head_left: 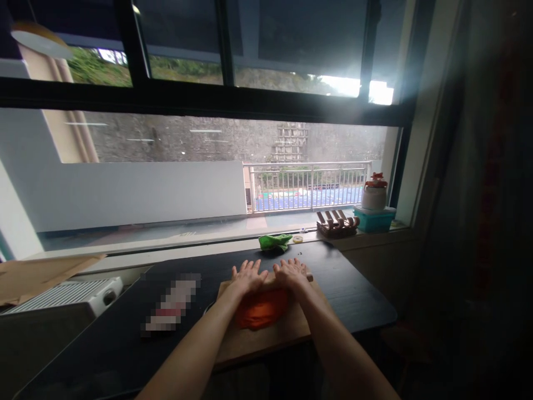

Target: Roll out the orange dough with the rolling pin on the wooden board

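A flattened orange sheet of dough or clay (263,311) lies on a wooden board (237,349). Across its far edge runs a wooden rolling pin (270,281), its right end sticking out past my fingers. My left hand (249,276) rests palm down on the left part of the pin, fingers stretched forward and spread. On the right part lies my right hand (292,272), also flat with fingers apart. Both palms press the pin from above, and my hands cover much of it.
The board sits on a dark table (350,300). A green cloth (275,242) and a tape-like ring (297,239) lie at its far edge. A blurred item (172,303) is on the left. The sill holds a brown rack (337,223), teal box (375,220) and jug (374,195).
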`<state>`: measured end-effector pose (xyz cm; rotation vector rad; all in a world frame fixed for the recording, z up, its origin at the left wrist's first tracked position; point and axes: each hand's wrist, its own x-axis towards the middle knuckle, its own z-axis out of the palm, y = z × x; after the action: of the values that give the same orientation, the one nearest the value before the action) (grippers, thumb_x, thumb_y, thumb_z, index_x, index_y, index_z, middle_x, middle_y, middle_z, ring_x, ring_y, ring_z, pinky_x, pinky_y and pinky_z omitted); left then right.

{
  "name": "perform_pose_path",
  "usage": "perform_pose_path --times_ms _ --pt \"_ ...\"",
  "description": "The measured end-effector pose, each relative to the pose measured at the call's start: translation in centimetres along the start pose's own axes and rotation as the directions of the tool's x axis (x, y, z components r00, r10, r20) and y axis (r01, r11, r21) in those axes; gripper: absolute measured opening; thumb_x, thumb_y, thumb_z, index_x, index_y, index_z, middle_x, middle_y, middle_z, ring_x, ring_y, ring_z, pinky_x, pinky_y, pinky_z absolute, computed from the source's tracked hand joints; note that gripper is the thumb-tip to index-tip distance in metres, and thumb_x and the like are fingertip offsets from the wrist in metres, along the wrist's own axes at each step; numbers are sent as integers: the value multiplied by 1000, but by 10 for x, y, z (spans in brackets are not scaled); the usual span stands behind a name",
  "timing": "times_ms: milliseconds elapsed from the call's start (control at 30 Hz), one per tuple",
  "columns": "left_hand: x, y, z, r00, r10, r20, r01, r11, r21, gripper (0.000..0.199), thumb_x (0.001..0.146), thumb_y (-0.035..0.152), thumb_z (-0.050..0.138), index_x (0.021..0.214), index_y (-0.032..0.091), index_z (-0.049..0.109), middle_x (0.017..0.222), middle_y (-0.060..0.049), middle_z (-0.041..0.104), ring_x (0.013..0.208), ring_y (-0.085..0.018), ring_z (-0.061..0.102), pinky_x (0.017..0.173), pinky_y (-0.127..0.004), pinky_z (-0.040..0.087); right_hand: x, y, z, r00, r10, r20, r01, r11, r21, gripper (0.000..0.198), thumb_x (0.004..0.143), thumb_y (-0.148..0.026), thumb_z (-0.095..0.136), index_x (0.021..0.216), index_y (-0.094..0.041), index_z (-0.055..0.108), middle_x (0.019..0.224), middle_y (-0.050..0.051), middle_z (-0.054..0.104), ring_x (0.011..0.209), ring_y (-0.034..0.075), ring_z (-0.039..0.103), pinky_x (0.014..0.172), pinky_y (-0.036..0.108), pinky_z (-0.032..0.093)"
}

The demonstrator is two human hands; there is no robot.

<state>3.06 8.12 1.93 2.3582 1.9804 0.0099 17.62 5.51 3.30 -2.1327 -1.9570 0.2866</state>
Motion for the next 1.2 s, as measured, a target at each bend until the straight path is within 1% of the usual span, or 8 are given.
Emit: perform_pose_path --times_ms 200,433,633,767,900,1000,1133,1200 --pt "-7 1 0 1000 15 -24 -16 1000 -17 67 87 56 20 143 20 27 151 -10 28 140 -29 19 108 -59 14 -7 2 1 999 -44 -24 44 999 -25 42 94 -46 32 117 -20 57 129 12 51 127 29 37 102 49 26" --pt "-59 11 -2 990 84 -113 -84 996 0 59 90 49 19 142 22 31 149 -8 33 139 -28 20 109 -57 13 -58 13 9 979 -123 -160 111 990 -82 44 96 -41 24 121 -24 55 136 10 47 134 28 25 104 48 18" --pt "-94 12 3 976 165 -143 -169 986 -14 60 91 50 20 142 21 30 151 -7 27 141 -25 14 113 -51 4 -88 23 17 975 -163 -151 141 979 -146 50 97 -41 21 137 -19 40 144 12 37 137 29 16 107 52 8" --pt "-72 8 1 976 181 -120 -189 980 -58 62 91 52 18 142 19 31 150 -9 30 140 -27 15 111 -56 5 -61 26 6 977 -206 -51 193 962 -191 45 97 -41 22 127 -23 50 138 10 44 134 31 23 105 52 17" --pt "-27 2 -1 980 178 -89 -188 975 -121 60 91 50 21 139 17 34 147 -11 35 139 -29 19 109 -61 10 -11 22 -4 954 -284 100 300 922 -244 29 91 -33 43 115 -26 58 125 8 55 126 27 37 105 48 20" --pt "-5 -3 -3 985 158 -61 -167 971 -169 59 90 47 26 138 15 36 145 -13 38 137 -31 25 107 -63 15 17 16 -3 947 -283 150 314 911 -269 32 92 -31 38 118 -27 57 131 8 51 130 30 32 101 52 28" --pt "-19 -3 -6 984 168 -65 -178 961 -211 56 90 46 28 134 16 42 143 -12 41 137 -29 27 110 -59 17 13 27 9 953 -259 158 294 916 -271 45 94 -36 24 131 -25 48 142 8 41 135 31 25 99 52 34" --pt "-42 1 -1 979 180 -94 -197 955 -224 55 92 47 23 133 17 45 142 -10 43 138 -26 25 113 -56 14 -4 51 21 941 -334 46 334 904 -267 48 93 -44 23 131 -30 49 141 3 43 136 27 25 103 49 32"
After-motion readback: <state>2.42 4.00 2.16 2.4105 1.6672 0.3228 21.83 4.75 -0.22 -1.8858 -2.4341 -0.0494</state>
